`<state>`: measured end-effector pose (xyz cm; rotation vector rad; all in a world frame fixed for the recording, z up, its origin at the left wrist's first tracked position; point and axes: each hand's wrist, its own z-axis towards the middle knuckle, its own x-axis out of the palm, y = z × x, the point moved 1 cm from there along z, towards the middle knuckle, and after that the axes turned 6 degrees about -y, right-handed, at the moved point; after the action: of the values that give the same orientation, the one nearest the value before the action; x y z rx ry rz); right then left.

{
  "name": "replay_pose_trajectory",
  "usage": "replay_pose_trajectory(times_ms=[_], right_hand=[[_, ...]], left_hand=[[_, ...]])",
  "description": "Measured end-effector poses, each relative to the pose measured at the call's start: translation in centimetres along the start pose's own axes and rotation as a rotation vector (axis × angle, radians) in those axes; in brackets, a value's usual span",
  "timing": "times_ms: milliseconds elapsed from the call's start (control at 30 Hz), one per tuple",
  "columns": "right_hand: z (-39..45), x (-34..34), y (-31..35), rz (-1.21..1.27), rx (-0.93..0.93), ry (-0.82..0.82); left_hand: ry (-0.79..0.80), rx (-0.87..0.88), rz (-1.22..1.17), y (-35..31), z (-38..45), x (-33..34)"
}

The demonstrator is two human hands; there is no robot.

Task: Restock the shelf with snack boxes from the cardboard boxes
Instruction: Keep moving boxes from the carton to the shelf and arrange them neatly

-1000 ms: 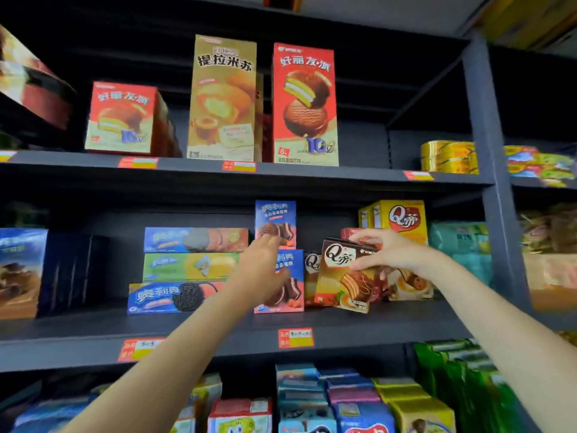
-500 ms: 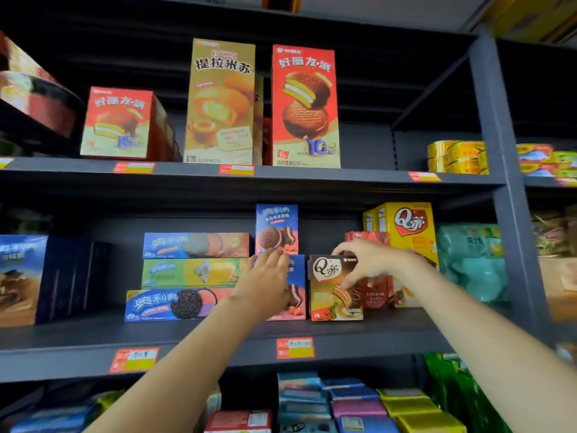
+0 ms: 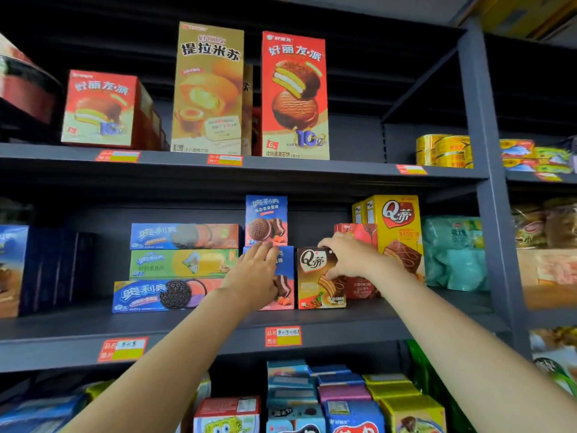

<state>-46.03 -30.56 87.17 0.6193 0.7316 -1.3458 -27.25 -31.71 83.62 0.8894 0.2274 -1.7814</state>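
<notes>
Shelving in a shop aisle

Standing tall in dark grey steel: shelf unit (image 3: 477, 120), boards crowded with cartons, price tags (image 3: 282, 336) clipped along edges. Sitting upright on middle board: brown snack box (image 3: 315, 292), just beside blue box (image 3: 285, 278). Pinching brown box's top: right hand (image 3: 348, 256). Pressing flat, fingers straight, against blue box: left hand (image 3: 253, 276).

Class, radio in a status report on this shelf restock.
Right hand grips brown Q box, upright on middle shelf. Left hand flat against blue box. Nothing blocking.
</notes>
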Motion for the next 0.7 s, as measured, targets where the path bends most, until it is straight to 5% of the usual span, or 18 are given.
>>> replay_pose_trajectory(times_ms=[300, 433, 600, 700], right_hand=[[-0.6, -0.5, 0.6, -0.081, 0.024, -0.006], [-2.0, -1.8, 3.6, -0.141, -0.024, -0.270], [-7.0, 0.2, 13.1, 0.200, -0.366, -0.553], [-11.1, 3.7, 18.8, 0.465, -0.425, -0.582]], left_hand=[[-0.046, 0.019, 0.026, -0.1, -0.6, -0.1], [-0.264, 0.039, -0.048, -0.1, -2.3, -0.7], [-0.625, 0.063, -0.257, 1.6, -8.2, -1.5], [-0.690, 0.050, -0.327, 4.4, -15.2, -0.9]])
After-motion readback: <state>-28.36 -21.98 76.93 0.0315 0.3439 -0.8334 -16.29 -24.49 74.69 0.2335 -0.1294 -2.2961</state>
